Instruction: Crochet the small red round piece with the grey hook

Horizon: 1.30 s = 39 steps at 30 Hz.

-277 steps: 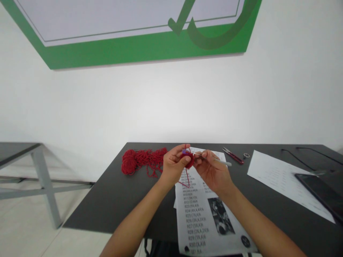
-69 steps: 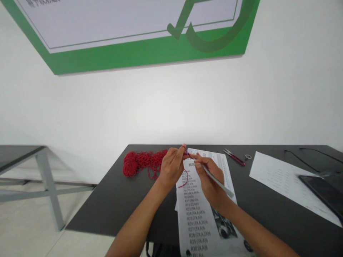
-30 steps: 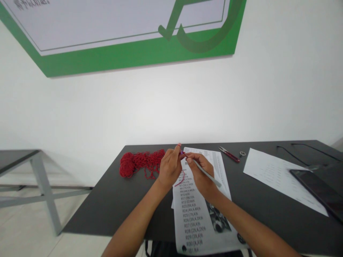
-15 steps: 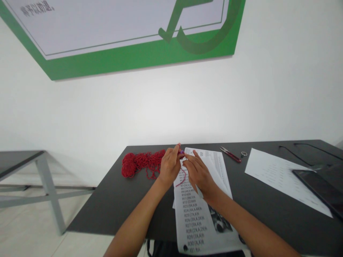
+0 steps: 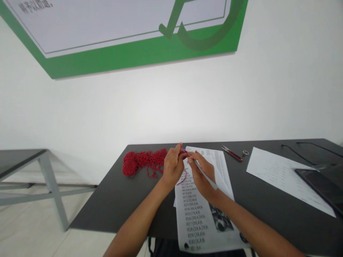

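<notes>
Red yarn work (image 5: pixel 182 151), small and mostly hidden by fingers, sat pinched in your left hand (image 5: pixel 173 167) above the top part of a printed sheet (image 5: pixel 193 217). A strand looped near your raised left fingertip, and a purple marker (image 5: pixel 184 150) showed beside the work.

The change came at your right hand (image 5: pixel 200 175): fingers fanned out half a second earlier had closed around the crochet hook (image 5: pixel 211 182), holding it like a pen, its handle slanting back across the hand. That grip brought the hook's tip up to the red work, where it appeared to be in position for a stitch, though whether it had passed through a loop could not be told. Your two hands stood close together, and a loose red tail (image 5: pixel 185 176) curled down over the printed rows.

No container was seen around the yarn; the red yarn heap (image 5: pixel 147 160), ball at one end, lay directly on the dark table (image 5: pixel 107 203) beside your left hand. Beyond your right hand lay red-handled snips (image 5: pixel 235 155), blades pointing away from you, and a small metal ring (image 5: pixel 245 153) near them. Farther right, a second sheet (image 5: pixel 273 175) ran partly beneath a dark phone (image 5: pixel 318 185).
</notes>
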Available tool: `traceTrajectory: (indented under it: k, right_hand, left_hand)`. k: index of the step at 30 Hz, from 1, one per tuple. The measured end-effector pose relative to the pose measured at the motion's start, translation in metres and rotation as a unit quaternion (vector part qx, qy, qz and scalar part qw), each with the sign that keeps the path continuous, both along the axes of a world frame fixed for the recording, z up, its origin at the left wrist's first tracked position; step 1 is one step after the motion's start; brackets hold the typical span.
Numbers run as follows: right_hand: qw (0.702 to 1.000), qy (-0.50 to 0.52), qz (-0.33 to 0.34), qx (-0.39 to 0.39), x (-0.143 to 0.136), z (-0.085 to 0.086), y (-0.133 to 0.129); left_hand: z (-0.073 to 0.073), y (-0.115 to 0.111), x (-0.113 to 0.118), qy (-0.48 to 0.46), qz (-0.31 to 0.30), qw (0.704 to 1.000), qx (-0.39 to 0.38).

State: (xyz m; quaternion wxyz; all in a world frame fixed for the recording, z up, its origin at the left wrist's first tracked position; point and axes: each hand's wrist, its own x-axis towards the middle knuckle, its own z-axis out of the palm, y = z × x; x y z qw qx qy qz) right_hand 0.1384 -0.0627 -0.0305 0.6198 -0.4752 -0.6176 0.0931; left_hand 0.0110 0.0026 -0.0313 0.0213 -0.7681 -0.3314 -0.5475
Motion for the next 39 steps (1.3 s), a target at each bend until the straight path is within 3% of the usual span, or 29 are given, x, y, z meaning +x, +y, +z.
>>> traceTrajectory:
  k: [4,10,14,22,30,39]
  right_hand:
    - [0.988,-0.101,-0.023,0.112,0.008,-0.004,0.007]
    - [0.969,-0.17,-0.011,0.18,0.022,0.008,0.008]
    - [0.952,-0.209,-0.02,0.222,0.023,0.008,0.006]
    - [0.93,-0.276,-0.046,0.237,0.026,0.007,-0.004]
    - [0.958,-0.177,-0.039,0.224,0.015,0.008,-0.01]
    - [0.996,0.024,0.017,0.081,0.0,0.015,-0.027]
  left_hand:
    - [0.003,-0.008,0.008,-0.122,-0.018,0.988,-0.097]
    - [0.015,-0.016,0.012,-0.244,-0.133,0.941,-0.193]
    - [0.017,-0.02,0.011,-0.246,-0.144,0.94,-0.185]
    - [0.019,-0.033,0.01,-0.177,-0.084,0.974,-0.113]
    - [0.024,-0.036,0.01,-0.158,-0.061,0.981,-0.096]
    - [0.019,-0.028,0.008,-0.138,-0.047,0.987,-0.066]
